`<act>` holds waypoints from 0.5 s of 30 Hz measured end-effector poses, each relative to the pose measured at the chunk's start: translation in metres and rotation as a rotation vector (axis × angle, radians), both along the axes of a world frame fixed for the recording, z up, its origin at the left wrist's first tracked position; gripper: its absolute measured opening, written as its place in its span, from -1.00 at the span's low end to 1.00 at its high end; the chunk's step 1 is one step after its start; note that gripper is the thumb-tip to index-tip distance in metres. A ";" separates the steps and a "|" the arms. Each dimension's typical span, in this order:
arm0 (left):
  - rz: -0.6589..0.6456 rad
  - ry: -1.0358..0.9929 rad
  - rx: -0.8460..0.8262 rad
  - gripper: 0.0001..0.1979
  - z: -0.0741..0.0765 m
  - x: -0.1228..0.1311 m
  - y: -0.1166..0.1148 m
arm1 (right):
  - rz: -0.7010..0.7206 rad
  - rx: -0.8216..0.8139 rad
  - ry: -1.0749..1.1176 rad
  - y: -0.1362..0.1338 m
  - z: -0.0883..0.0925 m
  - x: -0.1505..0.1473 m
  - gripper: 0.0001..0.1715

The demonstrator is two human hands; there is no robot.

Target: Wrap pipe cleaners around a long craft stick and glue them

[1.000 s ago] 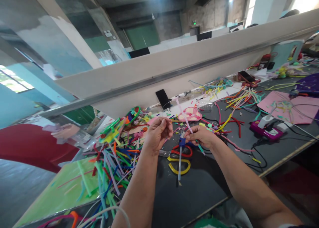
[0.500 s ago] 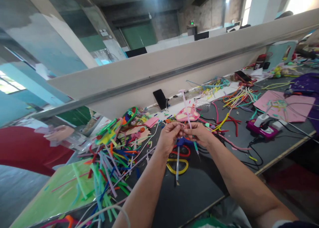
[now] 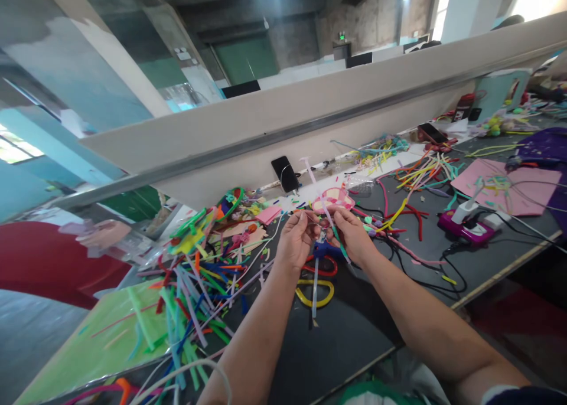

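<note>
My right hand (image 3: 352,235) is closed on a slender fuzzy stem, like a pipe cleaner (image 3: 315,183), pale pink above and teal toward its lower end. Its top leans up and to the left. Beside it, my left hand (image 3: 296,237) has thumb and fingers pinched together; a thin strand seems to run from them toward the stem, too fine to make out. Directly below the hands lies a blue glue gun (image 3: 325,250) with a translucent glue stick (image 3: 315,290) poking toward me. Scissors with a red and a yellow handle (image 3: 315,303) lie under it.
Colourful pipe cleaners (image 3: 190,310) are heaped at left beside a green sheet (image 3: 106,328). A phone (image 3: 285,174) leans on the divider (image 3: 266,136). Behind my hands is a pink checked piece (image 3: 333,198). A magenta power strip (image 3: 466,227) with cables sits at right.
The stem's top has swung left and its teal end now shows between my hands. My fingers have drawn slightly apart.
</note>
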State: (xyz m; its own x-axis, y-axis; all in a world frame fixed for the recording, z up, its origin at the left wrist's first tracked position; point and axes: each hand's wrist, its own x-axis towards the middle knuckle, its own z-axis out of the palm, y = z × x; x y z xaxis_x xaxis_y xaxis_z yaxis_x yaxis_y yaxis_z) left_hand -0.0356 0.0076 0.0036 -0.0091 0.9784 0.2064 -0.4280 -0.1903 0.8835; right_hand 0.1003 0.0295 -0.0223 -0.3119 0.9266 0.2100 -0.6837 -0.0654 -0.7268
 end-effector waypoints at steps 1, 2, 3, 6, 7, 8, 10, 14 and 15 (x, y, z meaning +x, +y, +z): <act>-0.020 -0.016 0.000 -0.83 0.000 0.000 0.000 | -0.003 0.001 -0.008 0.000 0.000 0.000 -0.62; -0.039 -0.029 0.002 -0.83 0.000 0.000 -0.001 | -0.007 0.004 -0.016 0.000 -0.001 -0.001 -0.62; -0.056 -0.038 0.008 -0.83 0.000 0.000 -0.001 | -0.013 0.007 -0.020 0.000 -0.001 -0.001 -0.62; -0.079 -0.042 0.027 -0.83 0.000 0.000 -0.001 | -0.034 0.026 -0.019 0.000 -0.002 -0.001 -0.63; -0.079 -0.039 0.030 -0.82 0.000 0.000 -0.001 | -0.040 0.030 -0.017 0.000 -0.002 -0.001 -0.63; -0.075 -0.036 0.031 -0.82 0.000 0.000 -0.001 | -0.045 0.034 -0.015 0.000 -0.002 -0.001 -0.64; -0.065 -0.034 0.027 -0.81 0.000 0.000 -0.001 | -0.050 0.047 -0.017 0.000 -0.003 -0.001 -0.65; -0.064 -0.044 0.009 -0.81 0.000 -0.001 -0.001 | -0.047 0.082 -0.030 -0.002 -0.001 -0.001 -0.67; -0.066 -0.046 0.005 -0.81 0.000 0.000 -0.001 | -0.048 0.083 -0.038 -0.002 0.000 -0.001 -0.66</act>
